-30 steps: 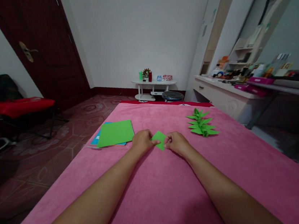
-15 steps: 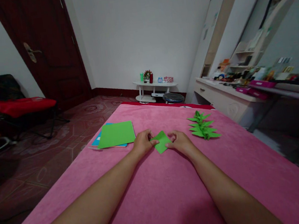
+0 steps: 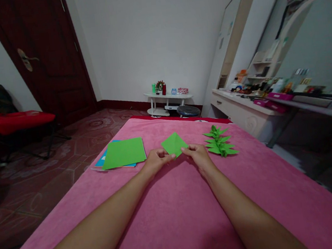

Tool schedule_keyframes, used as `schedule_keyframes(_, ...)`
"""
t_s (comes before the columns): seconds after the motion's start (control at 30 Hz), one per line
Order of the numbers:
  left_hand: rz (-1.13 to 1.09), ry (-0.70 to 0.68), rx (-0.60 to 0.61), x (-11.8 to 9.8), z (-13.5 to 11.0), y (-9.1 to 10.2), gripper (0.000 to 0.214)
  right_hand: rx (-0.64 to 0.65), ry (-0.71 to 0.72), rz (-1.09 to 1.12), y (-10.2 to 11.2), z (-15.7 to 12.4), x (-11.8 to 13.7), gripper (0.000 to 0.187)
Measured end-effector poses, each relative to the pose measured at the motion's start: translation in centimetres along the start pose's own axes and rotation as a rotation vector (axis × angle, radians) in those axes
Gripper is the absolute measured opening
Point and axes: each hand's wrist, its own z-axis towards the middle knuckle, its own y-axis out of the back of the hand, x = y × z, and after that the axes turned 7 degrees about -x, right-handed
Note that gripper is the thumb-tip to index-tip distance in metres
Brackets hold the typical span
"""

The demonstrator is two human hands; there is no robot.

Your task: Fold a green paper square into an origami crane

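Note:
A small green square of folded paper [image 3: 175, 144] is held up between my hands, one corner pointing away from me. My left hand [image 3: 157, 160] pinches its lower left edge, thumb on top. My right hand [image 3: 198, 153] grips the lower right edge the same way, with the other fingers curled underneath and partly hidden. To the left lies a stack of coloured paper with a green sheet [image 3: 123, 153] uppermost and blue sheets [image 3: 101, 160] showing beneath. Several folded green paper cranes [image 3: 220, 142] stand in a row to the right.
Pink cloth [image 3: 177, 220] covers the table. Beyond its far edge are a low white stand [image 3: 167, 97] with small items and a round dark stool [image 3: 188, 110]. A cluttered dresser [image 3: 242, 105] stands right; a red-covered chair [image 3: 14, 121] and a door [image 3: 36, 55] are left.
The green paper now sits farther beyond my fingers and looks wider, with both hands gripping its near edges instead of its sides. The whole view has shifted slightly.

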Motion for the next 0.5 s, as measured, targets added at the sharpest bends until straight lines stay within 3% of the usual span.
schedule_keyframes(0.17, 0.120, -0.001, 0.059, -0.1, -0.4, -0.1, 0.039, -0.027, 0.019, 0.063, -0.3, -0.3, 0.2, 0.035)
schedule_keyframes(0.4, 0.019, 0.068, 0.075, -0.5, -0.8, -0.4, 0.037, 0.099, -0.090, 0.097, -1.8, -1.8, 0.0, 0.033)
schedule_keyframes(0.5, 0.003, 0.065, 0.085, -0.4, -0.8, -0.5, 0.035, 0.072, -0.120, 0.115, -2.0, -1.9, -0.4, 0.032)
